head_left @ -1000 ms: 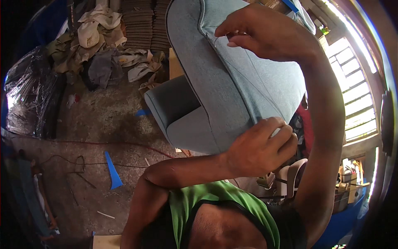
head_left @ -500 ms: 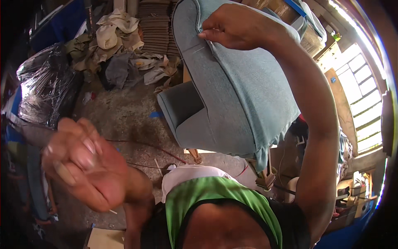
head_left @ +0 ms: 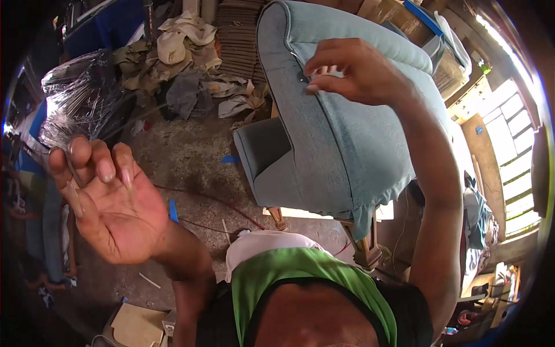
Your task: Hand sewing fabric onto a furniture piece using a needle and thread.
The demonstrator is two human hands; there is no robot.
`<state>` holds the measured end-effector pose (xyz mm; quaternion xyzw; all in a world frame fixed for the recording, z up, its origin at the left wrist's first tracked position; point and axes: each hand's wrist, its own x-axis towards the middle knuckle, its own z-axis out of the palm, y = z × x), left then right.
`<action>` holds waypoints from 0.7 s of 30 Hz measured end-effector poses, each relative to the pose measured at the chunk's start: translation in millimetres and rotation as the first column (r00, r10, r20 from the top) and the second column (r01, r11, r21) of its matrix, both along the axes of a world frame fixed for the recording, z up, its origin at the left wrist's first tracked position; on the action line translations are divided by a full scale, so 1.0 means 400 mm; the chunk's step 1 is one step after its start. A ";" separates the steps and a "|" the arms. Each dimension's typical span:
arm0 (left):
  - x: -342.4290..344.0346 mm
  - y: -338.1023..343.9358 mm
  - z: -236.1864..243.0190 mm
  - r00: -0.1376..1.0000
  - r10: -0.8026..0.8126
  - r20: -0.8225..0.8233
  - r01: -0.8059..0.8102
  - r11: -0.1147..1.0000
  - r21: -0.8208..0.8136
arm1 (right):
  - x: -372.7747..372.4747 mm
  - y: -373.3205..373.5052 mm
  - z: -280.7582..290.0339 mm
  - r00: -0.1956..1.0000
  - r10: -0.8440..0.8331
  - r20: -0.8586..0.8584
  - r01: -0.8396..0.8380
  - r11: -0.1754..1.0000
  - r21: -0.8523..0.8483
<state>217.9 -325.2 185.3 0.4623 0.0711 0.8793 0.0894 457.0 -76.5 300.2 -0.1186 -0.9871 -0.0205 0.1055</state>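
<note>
My right hand (head_left: 344, 75) hovers at the raised seam (head_left: 324, 107) on the outer side of a pale blue upholstered armchair (head_left: 370, 144), its fingers curved, thumb and forefinger apart. A small metallic piece (head_left: 302, 78), perhaps a needle, shows at the seam beside the fingertips. My left hand (head_left: 115, 202) is raised palm up, away from the chair, with half-curled, separated fingers; whether fine thread passes through them is too small to tell. Loose fabric hangs at the chair's lower edge, above a wooden leg (head_left: 367, 248).
A plastic-wrapped bundle (head_left: 81, 95) and heaped cloth scraps (head_left: 188, 92) lie at upper left, beside stacked brown material (head_left: 237, 40). Cables and offcuts lie on the concrete floor (head_left: 173, 144). A barred window (head_left: 514, 162) is at right, board pieces (head_left: 139, 324) at lower left.
My left hand has left the chair's lower seam and swung far left, turning palm up. My right hand has shifted and its fingers have loosened. The chair's lower fabric edge is now uncovered.
</note>
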 end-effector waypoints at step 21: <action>0.164 0.129 0.013 0.955 0.154 -0.253 -0.254 0.866 -0.431 | 0.238 -0.209 -0.017 0.908 0.039 -0.417 -0.332 0.674 -0.660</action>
